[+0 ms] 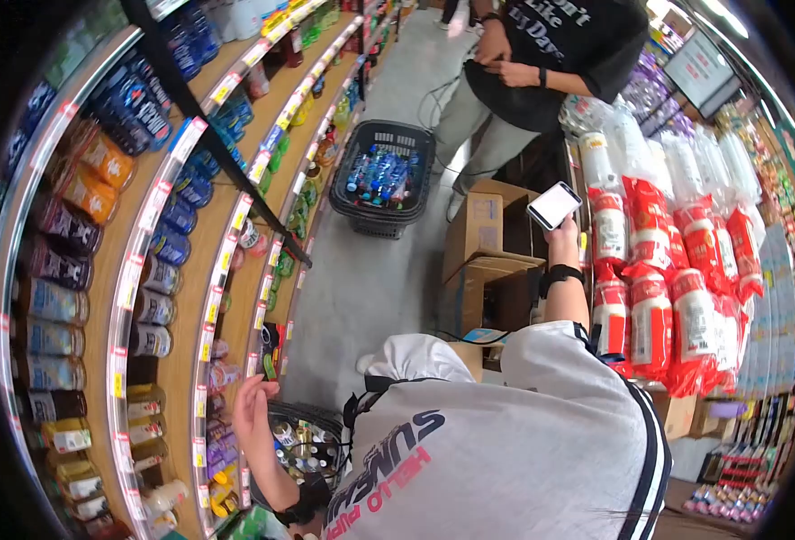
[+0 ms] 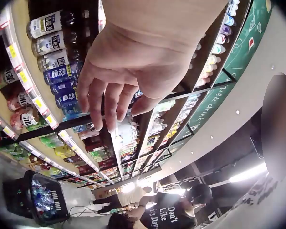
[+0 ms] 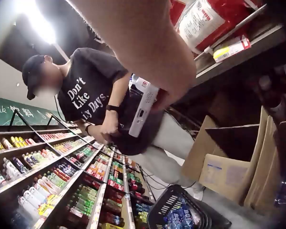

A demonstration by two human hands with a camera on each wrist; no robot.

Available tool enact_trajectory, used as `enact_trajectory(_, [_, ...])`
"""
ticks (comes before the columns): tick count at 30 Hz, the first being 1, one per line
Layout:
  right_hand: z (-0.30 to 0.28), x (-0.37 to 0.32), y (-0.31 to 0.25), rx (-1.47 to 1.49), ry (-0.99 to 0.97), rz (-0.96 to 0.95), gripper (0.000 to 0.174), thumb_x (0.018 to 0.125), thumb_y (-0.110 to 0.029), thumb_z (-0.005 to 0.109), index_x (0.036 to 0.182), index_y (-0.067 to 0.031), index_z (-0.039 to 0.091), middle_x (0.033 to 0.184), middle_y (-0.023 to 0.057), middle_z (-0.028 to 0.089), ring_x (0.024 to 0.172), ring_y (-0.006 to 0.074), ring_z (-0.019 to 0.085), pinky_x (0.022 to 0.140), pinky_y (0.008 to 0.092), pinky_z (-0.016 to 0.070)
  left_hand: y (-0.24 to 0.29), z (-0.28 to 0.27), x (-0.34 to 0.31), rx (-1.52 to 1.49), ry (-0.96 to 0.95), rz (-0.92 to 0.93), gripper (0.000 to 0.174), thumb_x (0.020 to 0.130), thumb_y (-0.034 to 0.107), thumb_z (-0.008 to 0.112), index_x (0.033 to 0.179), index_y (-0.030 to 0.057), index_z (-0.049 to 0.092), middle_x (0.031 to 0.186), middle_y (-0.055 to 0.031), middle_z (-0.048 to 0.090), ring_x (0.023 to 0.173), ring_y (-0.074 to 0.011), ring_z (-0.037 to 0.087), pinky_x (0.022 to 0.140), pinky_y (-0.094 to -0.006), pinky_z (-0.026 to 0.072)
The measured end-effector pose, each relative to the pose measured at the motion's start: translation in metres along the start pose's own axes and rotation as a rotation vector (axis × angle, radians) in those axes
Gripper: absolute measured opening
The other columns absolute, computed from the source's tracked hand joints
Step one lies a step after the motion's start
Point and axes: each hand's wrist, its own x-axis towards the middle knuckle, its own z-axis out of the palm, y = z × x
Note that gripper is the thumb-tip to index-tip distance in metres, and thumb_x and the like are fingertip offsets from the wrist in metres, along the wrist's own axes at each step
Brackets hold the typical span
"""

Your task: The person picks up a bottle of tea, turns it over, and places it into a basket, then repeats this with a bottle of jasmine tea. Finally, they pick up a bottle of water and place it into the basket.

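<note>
My right hand (image 1: 561, 239) grips a white smartphone (image 1: 555, 206) by its lower end, over the aisle beside the right-hand shelf. Its bright screen faces up in the head view. From the right wrist view, the phone's edge (image 3: 142, 114) shows a port and speaker holes, while the forearm and wrist hide most of my fingers. My left hand (image 1: 255, 423) is held out beside the left drink shelves and holds nothing. In the left wrist view the fingers of that hand (image 2: 128, 76) hang relaxed in front of rows of bottles (image 2: 62, 81).
Ahead on the aisle floor stands a black basket (image 1: 388, 130) with blue-capped bottles; another basket with bottles is low beside me. Open cardboard boxes (image 1: 483, 225) sit under the right shelf, below red-wrapped packs (image 1: 650, 315). A person in a black T-shirt (image 1: 578, 45) stands ahead.
</note>
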Motion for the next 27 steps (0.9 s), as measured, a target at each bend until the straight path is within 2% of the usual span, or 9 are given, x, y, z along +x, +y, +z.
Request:
enact_trajectory(3, [0.015, -0.013, 0.008, -0.001, -0.026, -0.091, 0.040, 0.093, -0.033, 0.027, 0.118, -0.0077, 0.045, 0.115, 0.0102, 0.053, 0.101, 0.0300, 0.053, 0.084, 0.0508, 0.0443, 0.000, -0.003, -0.003, 0.016, -0.003, 0.014, 0.023, 0.088, 0.009, 0.045, 0.108, -0.0015, 0.049, 0.091, -0.0090, 0.058, 0.083, -0.0151, 0.054, 0.081, -0.0278, 0.0415])
enact_trajectory(7, [-0.039, 0.004, 0.030, -0.288, -0.196, -0.028, 0.037, 0.092, -0.030, 0.031, 0.115, -0.0056, 0.047, 0.115, 0.0088, 0.053, 0.103, 0.0268, 0.052, 0.088, 0.0406, 0.0420, -0.005, -0.007, -0.007, 0.039, 0.014, -0.009, 0.022, 0.088, 0.009, 0.045, 0.107, -0.0013, 0.049, 0.089, -0.0086, 0.058, 0.084, -0.0144, 0.054, 0.079, -0.0264, 0.0415])
enact_trajectory(11, [-0.079, -0.027, 0.060, -0.224, -0.002, 0.125, 0.033, 0.090, -0.023, 0.036, 0.110, -0.0013, 0.050, 0.112, 0.0105, 0.054, 0.103, 0.0252, 0.050, 0.090, 0.0328, 0.0378, -0.011, -0.006, -0.009, 0.080, 0.006, -0.070, 0.022, 0.088, 0.008, 0.045, 0.107, -0.0011, 0.050, 0.089, -0.0081, 0.058, 0.084, -0.0145, 0.054, 0.080, -0.0258, 0.0410])
enact_trajectory(13, [-0.087, -0.048, 0.073, -0.596, 0.039, 0.094, 0.031, 0.090, -0.020, 0.035, 0.108, -0.0008, 0.051, 0.112, 0.0098, 0.054, 0.105, 0.0234, 0.049, 0.089, 0.0315, 0.0373, -0.012, -0.003, -0.011, 0.081, 0.012, -0.089, 0.022, 0.088, 0.008, 0.045, 0.107, -0.0014, 0.050, 0.089, -0.0085, 0.058, 0.084, -0.0146, 0.054, 0.080, -0.0261, 0.0411])
enact_trajectory(14, [-0.087, -0.047, 0.082, -0.364, 0.167, 0.236, 0.031, 0.091, -0.018, 0.031, 0.107, 0.0003, 0.050, 0.111, 0.0093, 0.054, 0.105, 0.0227, 0.049, 0.089, 0.0312, 0.0371, -0.009, -0.001, -0.012, 0.079, 0.011, -0.096, 0.022, 0.088, 0.008, 0.045, 0.107, -0.0015, 0.050, 0.089, -0.0085, 0.058, 0.085, -0.0145, 0.054, 0.080, -0.0262, 0.0411])
enact_trajectory(17, [-0.071, -0.090, 0.096, -0.520, 0.166, 0.281, 0.035, 0.093, -0.022, 0.028, 0.104, 0.0029, 0.050, 0.106, 0.0098, 0.056, 0.102, 0.0242, 0.050, 0.088, 0.0290, 0.0376, -0.008, 0.003, -0.014, 0.081, 0.009, -0.123, 0.022, 0.088, 0.008, 0.044, 0.107, -0.0011, 0.050, 0.089, -0.0083, 0.058, 0.085, -0.0143, 0.054, 0.080, -0.0260, 0.0409])
enact_trajectory(19, [-0.116, -0.062, 0.111, -0.868, 0.065, 0.184, 0.036, 0.094, -0.027, 0.029, 0.106, 0.0001, 0.050, 0.105, 0.0108, 0.056, 0.100, 0.0243, 0.052, 0.088, 0.0342, 0.0385, -0.008, 0.005, -0.016, 0.095, 0.020, -0.146, 0.022, 0.088, 0.008, 0.044, 0.107, -0.0010, 0.050, 0.089, -0.0082, 0.058, 0.085, -0.0143, 0.054, 0.080, -0.0260, 0.0408])
enact_trajectory(21, [-0.148, -0.042, 0.126, -0.560, 0.097, 0.259, 0.035, 0.094, -0.028, 0.031, 0.109, -0.0024, 0.050, 0.108, 0.0113, 0.056, 0.102, 0.0256, 0.051, 0.090, 0.0407, 0.0385, -0.009, 0.004, -0.018, 0.108, 0.005, -0.140, 0.022, 0.088, 0.008, 0.044, 0.108, -0.0007, 0.050, 0.089, -0.0081, 0.057, 0.085, -0.0142, 0.054, 0.081, -0.0260, 0.0406])
enact_trajectory(27, [-0.176, -0.060, 0.146, -0.389, 0.140, 0.298, 0.036, 0.093, -0.030, 0.032, 0.115, -0.0044, 0.045, 0.118, 0.0095, 0.051, 0.106, 0.0285, 0.049, 0.089, 0.0481, 0.0383, -0.010, 0.003, -0.024, 0.124, 0.011, -0.152, 0.022, 0.088, 0.008, 0.044, 0.108, -0.0007, 0.049, 0.089, -0.0078, 0.057, 0.085, -0.0146, 0.054, 0.081, -0.0258, 0.0401])
